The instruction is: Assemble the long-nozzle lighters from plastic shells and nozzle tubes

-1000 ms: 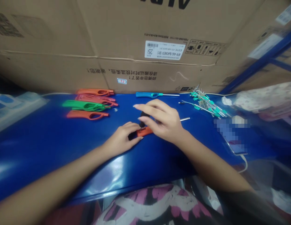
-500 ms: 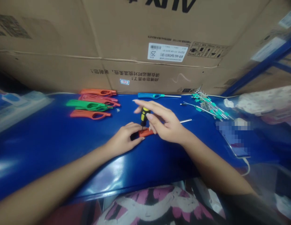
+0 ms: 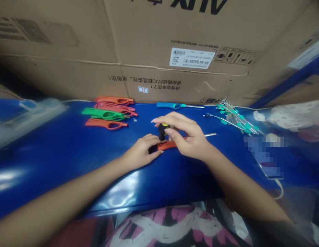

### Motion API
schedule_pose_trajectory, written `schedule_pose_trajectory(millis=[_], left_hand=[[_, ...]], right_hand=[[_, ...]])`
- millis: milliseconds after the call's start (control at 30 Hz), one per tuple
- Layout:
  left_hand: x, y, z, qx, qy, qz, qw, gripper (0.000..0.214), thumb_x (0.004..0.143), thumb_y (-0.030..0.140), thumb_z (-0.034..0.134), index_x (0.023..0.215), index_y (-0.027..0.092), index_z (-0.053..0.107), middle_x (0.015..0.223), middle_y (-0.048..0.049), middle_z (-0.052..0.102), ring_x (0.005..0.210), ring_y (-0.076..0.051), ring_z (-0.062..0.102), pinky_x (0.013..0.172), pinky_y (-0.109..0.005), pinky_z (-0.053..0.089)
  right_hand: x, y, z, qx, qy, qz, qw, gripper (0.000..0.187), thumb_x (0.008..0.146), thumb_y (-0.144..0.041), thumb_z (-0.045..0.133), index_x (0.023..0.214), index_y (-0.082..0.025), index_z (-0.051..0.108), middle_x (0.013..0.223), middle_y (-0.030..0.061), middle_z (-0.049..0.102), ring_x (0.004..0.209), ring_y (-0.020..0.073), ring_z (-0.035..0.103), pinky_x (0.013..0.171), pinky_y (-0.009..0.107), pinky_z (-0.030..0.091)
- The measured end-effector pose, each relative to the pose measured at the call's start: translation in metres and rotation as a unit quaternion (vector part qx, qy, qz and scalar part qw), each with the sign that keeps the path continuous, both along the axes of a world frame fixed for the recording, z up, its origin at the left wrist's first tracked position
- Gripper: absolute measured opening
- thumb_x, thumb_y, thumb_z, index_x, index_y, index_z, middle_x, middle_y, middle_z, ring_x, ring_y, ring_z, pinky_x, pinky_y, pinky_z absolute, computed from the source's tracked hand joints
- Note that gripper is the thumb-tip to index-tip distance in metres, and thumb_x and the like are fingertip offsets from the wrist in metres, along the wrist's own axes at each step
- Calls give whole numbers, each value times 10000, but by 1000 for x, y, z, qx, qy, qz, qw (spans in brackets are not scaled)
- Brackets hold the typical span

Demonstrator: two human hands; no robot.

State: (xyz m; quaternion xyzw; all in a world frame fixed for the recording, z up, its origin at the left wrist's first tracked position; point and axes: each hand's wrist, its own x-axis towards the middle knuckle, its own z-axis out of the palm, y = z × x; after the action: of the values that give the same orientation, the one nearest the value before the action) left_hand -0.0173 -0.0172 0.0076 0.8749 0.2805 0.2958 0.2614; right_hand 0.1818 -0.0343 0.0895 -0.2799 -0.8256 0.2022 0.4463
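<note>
An orange long-nosed lighter (image 3: 167, 145) lies on the blue table in front of me, its metal tube pointing right. My left hand (image 3: 144, 149) pinches the lighter's handle end between thumb and fingers. Over it, my right hand (image 3: 187, 135) grips a short black-and-yellow screwdriver (image 3: 163, 131), which stands nearly upright with its tip on the orange handle. The right hand covers the middle of the lighter. Whether a screw sits under the tip is too small to tell.
Left of my hands lie several orange and red handle shells (image 3: 107, 124) and a green one (image 3: 104, 113), with small screws (image 3: 135, 120) beside them. A blue lighter (image 3: 167, 105) lies behind. Metal tubes with green parts (image 3: 234, 118) and a phone (image 3: 263, 159) are at right. A cardboard box (image 3: 146, 41) borders the back.
The whole view has shifted slightly, so things appear farther right. My right hand has changed its hold on the screwdriver handle, with less yellow showing. The left hand keeps its hold on the lighter.
</note>
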Motion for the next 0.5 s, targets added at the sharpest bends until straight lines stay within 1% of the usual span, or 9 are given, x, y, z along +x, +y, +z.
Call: schedule_pose_trajectory(millis=[100,167,267,400,500], left_hand=[[1,0,-1,0,-2,6,1000,187,904,227,673,1084,188,703,1036,-74,733,968,-233,669,869,-376,552],[1,0,-1,1,-5,7,1000,177,901,216,675,1072,181,703,1015,-70,731,943,-222,670,853,-358,551],[2,0,-1,2,0,1,1000,170,904,209,672,1068,179,702,982,-59,737,904,-213,672,833,-349,549],[3,0,-2,0,4,0,1000,159,911,216,671,1065,191,703,977,-49,746,889,-211,679,833,-354,546],[3,0,-3,1,-2,0,1000,163,911,216,671,1067,184,706,997,-59,749,922,-219,683,857,-367,548]], right_hand=[[-2,2,-3,73,-7,-56,996,260,988,-198,542,1193,-228,699,1029,59,682,914,163,653,837,335,564],[-2,3,-5,112,-19,-88,990,234,978,-232,583,1177,-230,707,996,56,676,851,154,648,791,313,562],[0,4,-8,147,-38,-111,982,237,954,-275,642,1175,-220,707,978,58,676,821,156,637,772,306,555],[1,3,-9,164,-50,-111,979,244,954,-301,643,1178,-220,698,970,52,672,827,158,632,781,316,556],[-1,1,-7,135,-39,-97,985,222,951,-287,642,1161,-233,694,963,40,659,789,144,623,739,306,565]])
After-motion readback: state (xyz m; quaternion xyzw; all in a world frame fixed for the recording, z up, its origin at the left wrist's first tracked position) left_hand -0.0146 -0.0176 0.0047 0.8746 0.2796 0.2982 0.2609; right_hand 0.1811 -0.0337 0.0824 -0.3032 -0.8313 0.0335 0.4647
